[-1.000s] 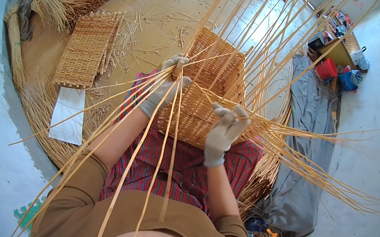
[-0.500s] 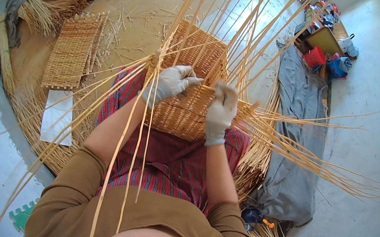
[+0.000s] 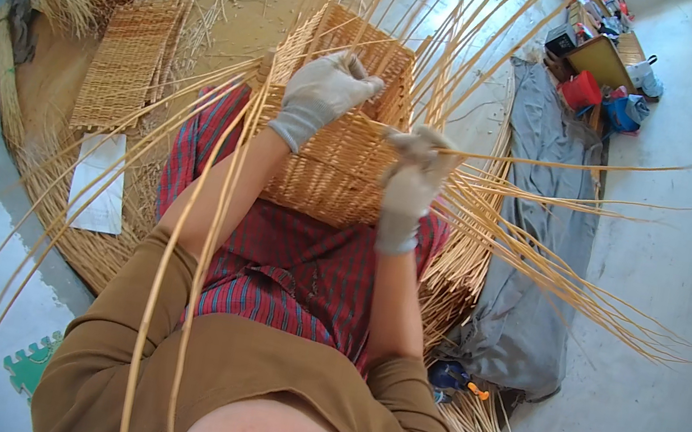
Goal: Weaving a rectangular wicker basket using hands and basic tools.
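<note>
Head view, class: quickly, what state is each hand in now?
Left hand: curled; whether fully closed or holding anything cannot be told.
Right hand: blurred, closed on a pale rod.

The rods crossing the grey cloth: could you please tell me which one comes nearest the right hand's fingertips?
The uppermost rod, slanting up rightward from the fingers of the right hand; the other rods lie lower.

The basket (image 3: 329,181) is honey-gold outside and redder brown within, its weave running in fine rows. The left hand (image 3: 326,90) and right hand (image 3: 414,173) show whitish gloves with greyer cuffs. The lap cloth (image 3: 295,249) is deep red, checked and striped (blue shows strongest near the waist). The top (image 3: 248,364) is plain brown, the sheet (image 3: 545,176) grey, the bucket (image 3: 580,90) bright red, the foam piece (image 3: 28,364) green.
</note>
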Demonstrator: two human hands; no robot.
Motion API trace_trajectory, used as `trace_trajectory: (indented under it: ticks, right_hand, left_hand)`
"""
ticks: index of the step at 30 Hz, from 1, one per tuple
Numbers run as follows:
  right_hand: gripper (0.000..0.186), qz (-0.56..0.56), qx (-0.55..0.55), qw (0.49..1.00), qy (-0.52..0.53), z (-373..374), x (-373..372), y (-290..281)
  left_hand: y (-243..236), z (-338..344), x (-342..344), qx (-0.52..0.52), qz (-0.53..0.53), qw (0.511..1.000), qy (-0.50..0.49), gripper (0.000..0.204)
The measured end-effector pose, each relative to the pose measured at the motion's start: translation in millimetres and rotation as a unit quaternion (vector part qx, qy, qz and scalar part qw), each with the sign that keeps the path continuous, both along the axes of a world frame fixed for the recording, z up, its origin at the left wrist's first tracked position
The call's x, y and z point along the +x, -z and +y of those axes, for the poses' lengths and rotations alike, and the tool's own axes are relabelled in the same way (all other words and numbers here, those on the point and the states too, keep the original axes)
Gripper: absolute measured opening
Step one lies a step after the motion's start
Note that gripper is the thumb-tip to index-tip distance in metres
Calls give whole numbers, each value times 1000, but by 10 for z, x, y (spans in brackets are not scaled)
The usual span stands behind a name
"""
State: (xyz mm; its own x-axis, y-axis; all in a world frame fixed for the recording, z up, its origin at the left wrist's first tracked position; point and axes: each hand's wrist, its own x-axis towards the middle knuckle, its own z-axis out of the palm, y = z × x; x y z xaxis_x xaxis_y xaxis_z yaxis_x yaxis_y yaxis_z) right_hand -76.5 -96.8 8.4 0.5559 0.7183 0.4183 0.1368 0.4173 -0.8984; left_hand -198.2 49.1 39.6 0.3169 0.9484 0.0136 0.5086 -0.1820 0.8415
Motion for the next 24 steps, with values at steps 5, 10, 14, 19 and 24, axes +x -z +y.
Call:
trace_trajectory:
  ticks: [5, 10, 14, 19, 24]
  right_hand:
    - [15, 108, -64, 982, 141, -203, 363, -25]
    - [27, -160, -21, 972, 171, 91, 657, -212]
    - [46, -262, 16, 956, 128, 407, 549, -792]
    - [61, -80, -126, 977, 152, -598, 693, -238]
    - [62, -74, -163, 984, 8, -294, 97, -381]
  left_hand:
    - [348, -150, -62, 178, -213, 961, -1, 37]
    - [370, -929, 130, 365, 138, 904, 176, 75]
    - [421, -897, 325, 276, 258, 913, 151, 76]
    - [441, -736, 340, 348, 221, 902, 131, 70]
    - [438, -778, -41, 366, -102, 916, 127, 42]
